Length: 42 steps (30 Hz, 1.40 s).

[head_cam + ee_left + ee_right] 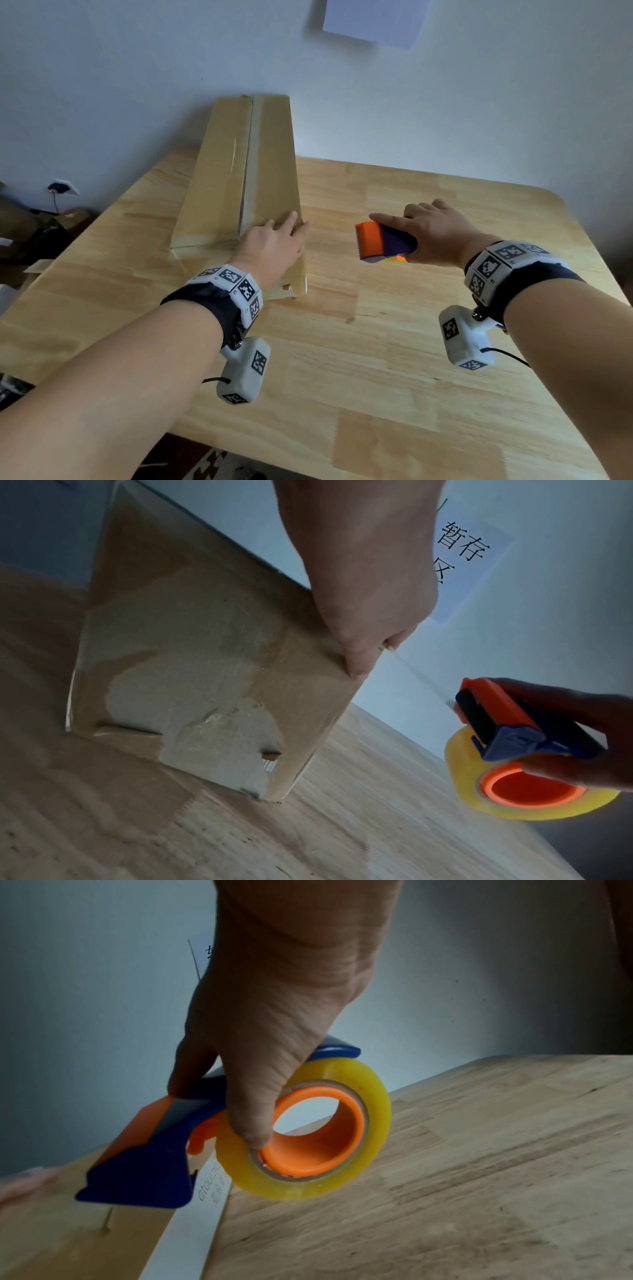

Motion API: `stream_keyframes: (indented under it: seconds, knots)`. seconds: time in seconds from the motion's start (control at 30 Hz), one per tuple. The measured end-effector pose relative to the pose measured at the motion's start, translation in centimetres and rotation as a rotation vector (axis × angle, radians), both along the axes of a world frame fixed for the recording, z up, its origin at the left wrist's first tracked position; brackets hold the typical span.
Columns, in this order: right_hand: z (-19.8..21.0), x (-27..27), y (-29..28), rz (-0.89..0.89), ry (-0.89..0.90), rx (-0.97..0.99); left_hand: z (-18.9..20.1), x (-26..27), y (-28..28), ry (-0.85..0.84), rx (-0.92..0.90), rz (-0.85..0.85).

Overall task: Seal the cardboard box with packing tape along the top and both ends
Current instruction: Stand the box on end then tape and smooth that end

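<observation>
A long cardboard box (239,178) lies on the wooden table (411,342), running away from me to the wall. Glossy tape follows its top seam, and its near end (192,647) shows tape and torn paper patches. My left hand (274,240) rests on the box's near right top corner with fingers straight, the thumb (356,666) against the corner edge. To the right of the box, my right hand (431,233) grips an orange and blue tape dispenser (380,243) just above the table. Its yellowish tape roll (377,1110) hangs below the hand, and the toothed orange end points at the box.
A paper sheet (373,20) with printed characters hangs on the wall behind. Cardboard clutter (34,233) lies on the floor to the left. The table's front edge (274,459) is near me. Tape strips (120,777) stick to the tabletop by the box's near end.
</observation>
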State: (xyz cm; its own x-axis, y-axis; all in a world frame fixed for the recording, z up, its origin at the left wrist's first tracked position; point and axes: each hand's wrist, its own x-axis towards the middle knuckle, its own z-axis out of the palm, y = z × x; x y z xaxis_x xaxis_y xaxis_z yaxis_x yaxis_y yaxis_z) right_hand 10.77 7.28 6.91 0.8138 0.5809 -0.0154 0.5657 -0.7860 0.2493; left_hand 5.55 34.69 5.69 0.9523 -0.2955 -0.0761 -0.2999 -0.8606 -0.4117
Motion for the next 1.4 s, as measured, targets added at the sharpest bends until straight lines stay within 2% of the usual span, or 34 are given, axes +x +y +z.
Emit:
stream_keyframes:
  seconds: [0.27,0.37,0.5,0.73,0.93,1.0,1.1,1.13,1.2,1.33,1.4]
  knots:
    - [2.0,1.1,0.1,-0.111,0.192,0.090,0.6,0.2,-1.5,-0.020,0.127,-0.010]
    - [3.0,1.4,0.0,-0.112,0.175,0.018,1.2,-0.2,-2.7,-0.024,0.082,-0.087]
    - [3.4,1.2,0.9,-0.101,0.188,-0.056,2.3,-0.3,-3.0,-0.010,0.093,-0.110]
    - [2.3,0.3,1.1,-0.096,0.175,-0.055,3.0,-0.5,-1.6,0.027,0.167,-0.166]
    - [1.8,-0.4,5.1,-0.134,0.252,-0.184,2.5,0.2,-1.5,0.056,0.188,-0.168]
    - [1.9,-0.3,6.9,-0.158,0.299,-0.230,2.6,0.1,-1.4,-0.024,0.259,-0.161]
    - [1.7,0.0,9.4,-0.229,0.389,-0.308,2.2,0.6,-0.7,-0.120,0.225,-0.199]
    - [1.7,0.1,10.1,-0.262,0.417,-0.328,2.6,0.2,-1.1,-0.093,0.239,-0.179]
    - [2.0,0.1,11.6,-0.310,0.446,-0.357,2.7,-0.1,-1.8,0.064,0.204,-0.153]
    - [1.3,-0.9,10.8,-0.311,0.343,-0.445,2.4,-0.2,-1.6,0.037,0.188,-0.142]
    - [0.4,-0.9,7.7,-0.321,0.289,-0.369,2.5,-0.2,-1.3,0.039,0.145,-0.138]
